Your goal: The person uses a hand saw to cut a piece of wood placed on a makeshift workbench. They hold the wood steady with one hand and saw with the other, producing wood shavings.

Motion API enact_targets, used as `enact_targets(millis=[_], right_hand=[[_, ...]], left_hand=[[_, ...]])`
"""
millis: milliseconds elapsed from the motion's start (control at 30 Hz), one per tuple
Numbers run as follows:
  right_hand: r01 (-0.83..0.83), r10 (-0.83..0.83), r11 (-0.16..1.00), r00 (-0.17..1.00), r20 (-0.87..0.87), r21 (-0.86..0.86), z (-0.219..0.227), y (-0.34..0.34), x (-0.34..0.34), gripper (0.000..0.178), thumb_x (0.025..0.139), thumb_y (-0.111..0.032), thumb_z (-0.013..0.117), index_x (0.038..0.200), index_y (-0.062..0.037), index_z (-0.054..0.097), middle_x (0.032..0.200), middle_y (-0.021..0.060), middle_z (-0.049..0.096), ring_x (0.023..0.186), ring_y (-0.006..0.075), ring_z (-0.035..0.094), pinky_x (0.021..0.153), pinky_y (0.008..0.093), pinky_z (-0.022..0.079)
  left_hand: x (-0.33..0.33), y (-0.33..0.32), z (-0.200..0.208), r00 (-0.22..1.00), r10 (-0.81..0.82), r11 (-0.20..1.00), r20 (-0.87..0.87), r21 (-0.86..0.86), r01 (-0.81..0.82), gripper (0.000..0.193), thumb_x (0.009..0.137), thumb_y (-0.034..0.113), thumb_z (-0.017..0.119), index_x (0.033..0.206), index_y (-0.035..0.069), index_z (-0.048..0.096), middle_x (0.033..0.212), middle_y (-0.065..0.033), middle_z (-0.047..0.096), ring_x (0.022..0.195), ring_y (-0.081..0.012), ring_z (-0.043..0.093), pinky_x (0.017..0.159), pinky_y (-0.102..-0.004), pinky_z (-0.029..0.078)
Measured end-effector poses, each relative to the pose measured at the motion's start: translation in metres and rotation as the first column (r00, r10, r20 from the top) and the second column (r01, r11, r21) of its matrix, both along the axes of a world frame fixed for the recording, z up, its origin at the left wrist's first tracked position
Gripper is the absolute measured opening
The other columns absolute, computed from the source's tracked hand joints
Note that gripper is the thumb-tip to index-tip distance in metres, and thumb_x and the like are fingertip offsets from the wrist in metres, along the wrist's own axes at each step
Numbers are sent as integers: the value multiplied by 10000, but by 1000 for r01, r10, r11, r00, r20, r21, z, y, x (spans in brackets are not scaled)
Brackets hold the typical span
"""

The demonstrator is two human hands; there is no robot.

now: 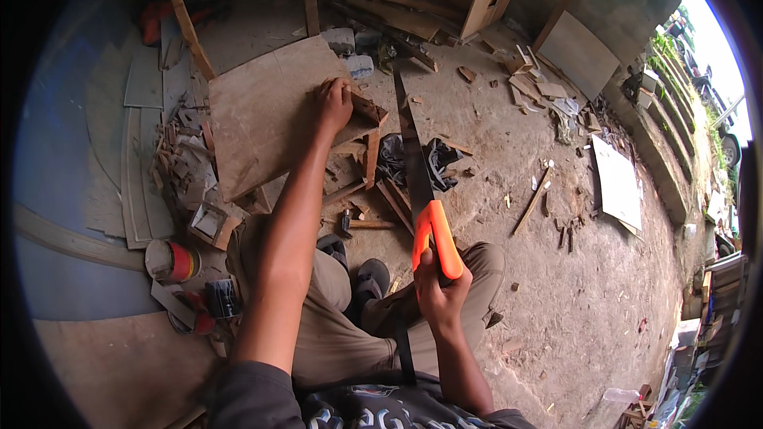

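Note:
A low wooden table (266,111) with a worn plywood top stands in front of me, left of centre. My left hand (334,105) is closed on a short wooden piece (368,110) lying at the table's right edge, its end sticking out past the fingers. In my right hand (442,294), over my bent knee, is a handsaw (439,242), gripped by its orange handle. The long dark blade points away from me and up the picture, to the right of the wooden piece and apart from it.
A hammer (367,224) lies on the floor by my feet. Wood offcuts (187,143) and paint tins (171,260) crowd the left side. Black plastic (442,162) lies under the blade. Scraps (540,87) and a white board (614,179) lie to the right.

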State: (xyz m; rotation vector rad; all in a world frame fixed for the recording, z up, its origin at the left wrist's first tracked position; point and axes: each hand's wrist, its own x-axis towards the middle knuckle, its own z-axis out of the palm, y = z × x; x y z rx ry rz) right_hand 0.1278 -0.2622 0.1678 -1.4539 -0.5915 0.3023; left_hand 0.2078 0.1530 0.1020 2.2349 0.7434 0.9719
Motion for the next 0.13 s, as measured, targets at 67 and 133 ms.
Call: enact_targets(millis=[67, 133], right_hand=[[19, -19, 1000, 999, -34, -14, 4, -6, -3, 136, 927, -109, 643, 927, 24, 612, 677, -7, 536, 608, 48, 474, 538, 225, 361], [6, -6, 1000, 997, -77, 7, 7, -8, -5, 131, 921, -112, 652, 952, 12, 625, 668, 14, 538, 597, 65, 486, 544, 235, 377]], left_hand=[[5, -14, 3, 1000, 18, 981, 20, 192, -21, 535, 846, 520, 653, 1145, 79, 620, 1220, -216, 595, 1317, -413, 415, 1113, -440, 337], [9, -27, 12, 994, 109, 957, -22, 271, -99, 500, 858, 483, 655, 1155, 83, 614, 1253, -221, 578, 1295, -397, 445, 1095, -483, 345]])
